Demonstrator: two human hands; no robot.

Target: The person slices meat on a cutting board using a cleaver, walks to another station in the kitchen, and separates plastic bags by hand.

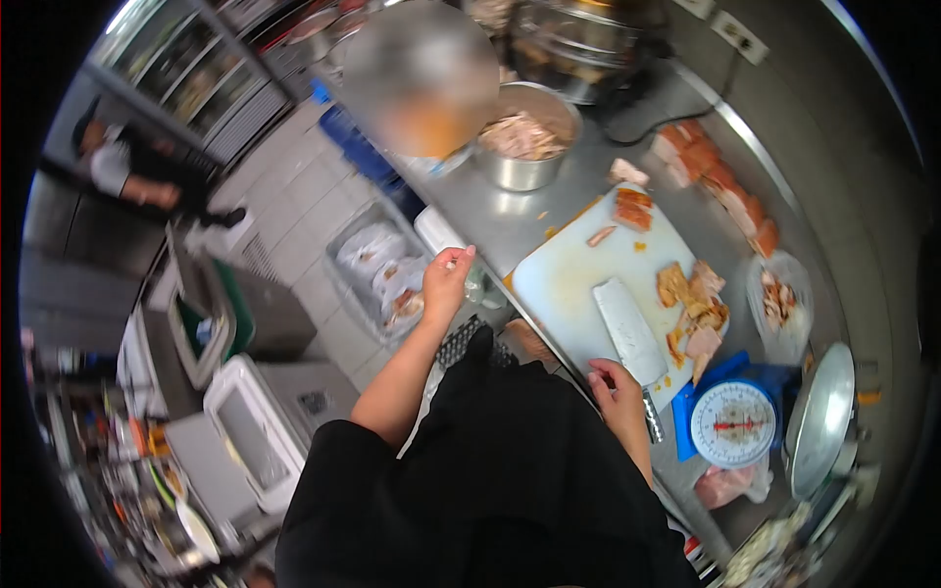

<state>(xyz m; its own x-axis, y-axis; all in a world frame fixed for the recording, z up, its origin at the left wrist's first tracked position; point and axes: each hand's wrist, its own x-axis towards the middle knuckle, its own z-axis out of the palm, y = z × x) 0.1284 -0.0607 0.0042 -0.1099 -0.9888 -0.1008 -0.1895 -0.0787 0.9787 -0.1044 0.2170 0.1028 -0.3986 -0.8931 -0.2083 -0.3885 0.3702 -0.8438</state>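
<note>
My left hand is raised beside the counter's front edge, its fingers closed; whether it holds something small I cannot make out. My right hand hovers at the near edge of the white cutting board, fingers bent and apart, close to the cleaver. The cleaver lies flat on the board with its patterned handle over the near edge. Browned meat pieces lie right of the blade, and a sliced piece sits at the board's far end.
A metal pot of cut meat stands beyond the board. Meat blocks, a plastic bag and a blue scale are to the right. A crate of bags sits below left. Another person is at far left.
</note>
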